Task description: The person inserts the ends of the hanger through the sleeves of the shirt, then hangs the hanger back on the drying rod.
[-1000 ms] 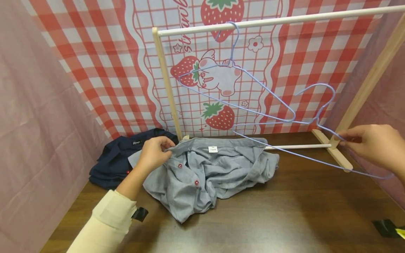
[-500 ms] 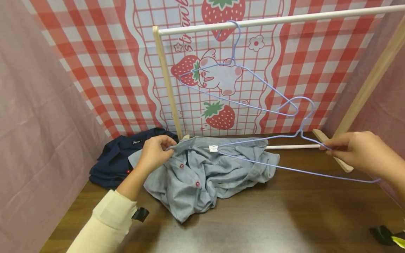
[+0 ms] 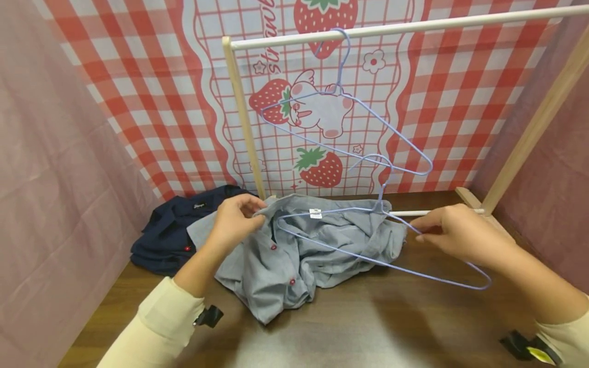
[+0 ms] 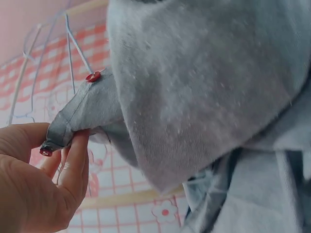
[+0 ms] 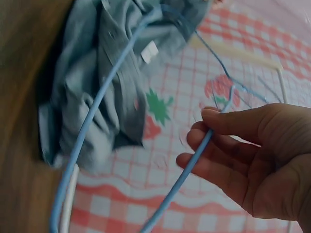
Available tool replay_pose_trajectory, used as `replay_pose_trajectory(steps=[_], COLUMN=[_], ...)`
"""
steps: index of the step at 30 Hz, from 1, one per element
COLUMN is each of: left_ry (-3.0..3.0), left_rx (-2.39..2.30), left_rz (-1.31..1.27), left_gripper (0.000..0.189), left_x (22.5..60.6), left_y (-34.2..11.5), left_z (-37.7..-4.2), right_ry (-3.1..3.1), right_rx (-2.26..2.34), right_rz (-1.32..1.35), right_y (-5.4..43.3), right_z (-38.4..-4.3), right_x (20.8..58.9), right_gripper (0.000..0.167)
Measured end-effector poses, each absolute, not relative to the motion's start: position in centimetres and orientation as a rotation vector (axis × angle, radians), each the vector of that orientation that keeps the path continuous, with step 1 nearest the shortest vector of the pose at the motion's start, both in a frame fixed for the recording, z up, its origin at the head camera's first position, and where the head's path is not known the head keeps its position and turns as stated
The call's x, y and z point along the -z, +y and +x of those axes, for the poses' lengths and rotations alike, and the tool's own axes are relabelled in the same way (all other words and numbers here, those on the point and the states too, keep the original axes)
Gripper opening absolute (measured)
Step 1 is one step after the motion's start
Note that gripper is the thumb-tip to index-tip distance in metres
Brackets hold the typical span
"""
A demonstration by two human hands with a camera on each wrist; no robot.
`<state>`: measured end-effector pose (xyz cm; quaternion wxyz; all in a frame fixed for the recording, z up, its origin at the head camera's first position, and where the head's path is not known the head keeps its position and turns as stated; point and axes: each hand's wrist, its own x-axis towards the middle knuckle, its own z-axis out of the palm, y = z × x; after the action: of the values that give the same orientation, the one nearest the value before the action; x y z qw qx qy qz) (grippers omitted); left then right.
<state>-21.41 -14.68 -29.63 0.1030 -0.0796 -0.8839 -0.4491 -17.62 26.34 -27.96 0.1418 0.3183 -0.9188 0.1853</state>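
Observation:
A grey shirt [image 3: 322, 250] with red buttons and a white neck label lies crumpled on the table. My left hand [image 3: 236, 220] pinches its collar edge near the top button; in the left wrist view the cloth [image 4: 77, 111] sits between thumb and fingers. My right hand [image 3: 460, 235] grips a thin blue wire hanger [image 3: 349, 253] by its right shoulder. The hanger's left end overlaps the shirt's neck opening in the head view; whether it is inside the collar I cannot tell. In the right wrist view, thumb and fingers pinch the wire [image 5: 201, 148].
A second blue hanger [image 3: 386, 120] hangs from the white rail [image 3: 437, 25] of a wooden rack. A folded navy shirt [image 3: 175, 235] lies at the left, beside the rack's left post [image 3: 244, 117]. Behind stands a strawberry-patterned cloth [image 3: 156, 102]; pink drapes [image 3: 69, 194] flank both sides.
My right hand has moved left and slightly down with the hanger, bringing its left end over the shirt's collar. My left hand, still holding the collar, has shifted a little right.

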Motion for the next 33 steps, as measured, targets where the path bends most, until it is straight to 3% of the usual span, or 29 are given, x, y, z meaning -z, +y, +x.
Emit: replay_pose_trajectory(steps=[6, 25, 33], left_ry=[-2.557, -2.352, -2.308], left_rx=[1.362, 1.126, 1.023], left_rz=[-0.273, -0.736, -0.904], left_gripper=[0.02, 0.022, 0.021], left_x=[29.2, 30.9, 31.2], left_y=[-13.3, -8.3, -6.6], left_z=[-20.3, -17.2, -15.7], right_ry=[-2.734, -2.867, -2.811], right_rx=[-0.689, -1.407, -1.449], right_rz=[0.867, 0.702, 0.714], right_y=[23.5, 17.8, 16.4], right_z=[-17.8, -17.9, -17.9], right_x=[28.7, 31.3, 31.6], right_gripper=[0.02, 0.022, 0.023])
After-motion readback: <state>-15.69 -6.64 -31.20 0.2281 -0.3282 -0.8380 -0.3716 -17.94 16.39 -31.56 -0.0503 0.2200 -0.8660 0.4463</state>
